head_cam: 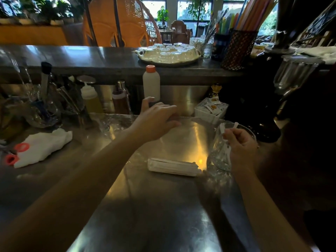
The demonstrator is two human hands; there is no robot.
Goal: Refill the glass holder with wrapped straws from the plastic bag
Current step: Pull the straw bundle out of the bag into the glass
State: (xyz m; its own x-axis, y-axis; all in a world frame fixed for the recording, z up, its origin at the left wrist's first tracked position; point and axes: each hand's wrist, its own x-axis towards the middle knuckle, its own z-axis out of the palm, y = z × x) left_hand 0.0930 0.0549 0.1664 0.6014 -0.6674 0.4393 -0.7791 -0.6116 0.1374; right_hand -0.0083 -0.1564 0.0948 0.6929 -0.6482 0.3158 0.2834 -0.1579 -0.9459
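Note:
A clear glass holder stands tilted on the steel counter at the right. My right hand is over its rim, pinching a few white wrapped straws that reach down into the glass. A bundle of wrapped straws lies flat on the counter, just left of the glass. The clear plastic bag lies crumpled further back on the counter. My left hand is stretched forward with fingers apart, holding nothing, at the bag's right end and just in front of a white bottle.
Behind the counter stand squeeze bottles, a tool jar and a sachet box. A white cloth with orange-handled scissors lies left. The upper shelf carries a tray of glasses and a mesh cup of coloured straws.

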